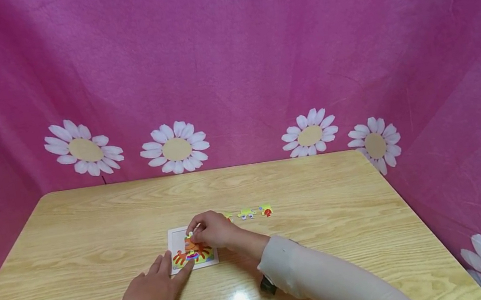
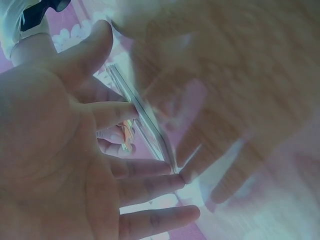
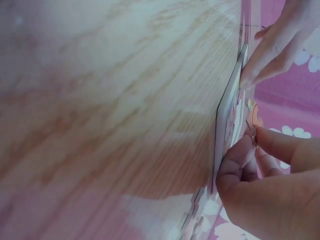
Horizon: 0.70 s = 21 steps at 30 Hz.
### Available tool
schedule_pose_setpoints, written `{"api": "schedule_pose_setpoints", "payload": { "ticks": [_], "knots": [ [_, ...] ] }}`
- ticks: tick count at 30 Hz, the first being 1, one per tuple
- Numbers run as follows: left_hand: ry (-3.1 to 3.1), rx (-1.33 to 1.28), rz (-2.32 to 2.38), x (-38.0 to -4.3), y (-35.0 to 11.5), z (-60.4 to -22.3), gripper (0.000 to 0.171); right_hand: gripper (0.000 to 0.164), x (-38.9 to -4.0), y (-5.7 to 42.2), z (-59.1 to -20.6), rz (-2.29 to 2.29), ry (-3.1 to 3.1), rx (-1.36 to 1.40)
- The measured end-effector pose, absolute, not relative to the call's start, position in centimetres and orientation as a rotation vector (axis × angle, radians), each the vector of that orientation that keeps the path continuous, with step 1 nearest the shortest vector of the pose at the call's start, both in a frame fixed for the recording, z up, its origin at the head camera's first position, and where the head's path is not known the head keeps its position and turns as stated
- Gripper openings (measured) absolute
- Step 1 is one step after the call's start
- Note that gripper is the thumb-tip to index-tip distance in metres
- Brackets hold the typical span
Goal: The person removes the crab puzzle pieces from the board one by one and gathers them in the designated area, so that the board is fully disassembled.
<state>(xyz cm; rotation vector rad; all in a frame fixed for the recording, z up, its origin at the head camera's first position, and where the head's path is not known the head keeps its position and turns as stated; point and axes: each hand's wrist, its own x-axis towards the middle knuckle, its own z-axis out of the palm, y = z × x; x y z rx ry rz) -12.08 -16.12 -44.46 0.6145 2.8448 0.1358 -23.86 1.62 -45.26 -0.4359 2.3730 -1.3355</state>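
A small jigsaw tray [image 1: 171, 238] with a white border lies on the wooden table, its lower part filled with an orange crab picture. My right hand [image 1: 216, 230] pinches an orange puzzle piece [image 1: 190, 243] between thumb and fingers, over the middle of the tray. In the right wrist view that piece [image 3: 257, 116] stands tilted up from the tray's surface. My left hand [image 1: 155, 291] lies with fingers extended at the near left of the tray, index fingertip on the picture's lower edge. The left wrist view shows its fingers [image 2: 150, 189] straight along the tray's side.
Several loose puzzle pieces lie in a row right of the tray, among them a yellow one [image 1: 246, 214] and one with a red shape [image 1: 266, 210]. One more is partly hidden behind my right hand. A pink curtain [image 1: 227, 68] with white flowers hangs behind the table [image 1: 353, 237].
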Motion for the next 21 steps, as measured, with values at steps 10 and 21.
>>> {"api": "schedule_pose_setpoints", "payload": {
  "ticks": [10,21],
  "knots": [
    [2.822,0.597,0.134,-12.2,-16.1,-44.3,0.088,0.009,-24.2,3.0,-45.0,-1.311,2.414,-0.487],
    [2.822,0.617,0.14,-12.2,-16.2,-44.3,0.087,0.012,-24.5,5.6,-44.9,-1.34,2.332,-0.467]
  ]
}}
